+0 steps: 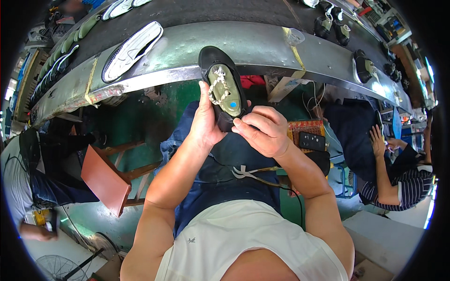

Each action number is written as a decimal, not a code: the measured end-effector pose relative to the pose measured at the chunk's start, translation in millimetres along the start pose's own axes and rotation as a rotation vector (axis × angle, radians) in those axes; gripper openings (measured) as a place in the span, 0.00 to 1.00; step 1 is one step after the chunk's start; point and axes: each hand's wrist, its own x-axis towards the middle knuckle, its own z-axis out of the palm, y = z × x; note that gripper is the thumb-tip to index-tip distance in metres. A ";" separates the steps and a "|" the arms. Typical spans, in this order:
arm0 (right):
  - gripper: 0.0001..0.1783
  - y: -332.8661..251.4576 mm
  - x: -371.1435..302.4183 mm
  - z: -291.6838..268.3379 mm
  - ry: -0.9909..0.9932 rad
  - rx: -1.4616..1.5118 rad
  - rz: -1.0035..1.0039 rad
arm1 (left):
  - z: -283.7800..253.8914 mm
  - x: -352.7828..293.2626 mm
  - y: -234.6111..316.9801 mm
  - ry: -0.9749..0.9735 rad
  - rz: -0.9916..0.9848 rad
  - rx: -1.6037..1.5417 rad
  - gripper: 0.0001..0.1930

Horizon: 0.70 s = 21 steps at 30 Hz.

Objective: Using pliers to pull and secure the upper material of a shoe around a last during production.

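Remotely, I see the left hand [206, 119] clasp a smooth black shoe [215, 56], olive-green last [226, 99] inside, likely bracing it while the right hand [265, 131] pinches its heel [226, 123].

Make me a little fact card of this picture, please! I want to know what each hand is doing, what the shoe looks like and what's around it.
Left hand: holding the black shoe along its side
Right hand: thumb and fingers at the shoe's heel end
Shoe: toe pointing away from the person
Inside shoe: green form with a pale cord and a blue dot
On lap: metal pincers
On metal bench, left: white shoe piece with dark edge
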 end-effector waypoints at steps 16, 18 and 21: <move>0.42 25.6 14.3 34.4 -0.068 0.466 0.405 | 29.8 35.4 55.5 -0.275 1.046 1.447 0.29; 0.41 21.5 13.2 43.5 0.003 0.455 0.400 | 32.6 38.8 55.8 -0.254 1.004 1.391 0.28; 0.37 14.5 23.6 45.8 0.116 0.435 0.434 | 40.8 46.0 54.1 -0.183 0.964 1.254 0.27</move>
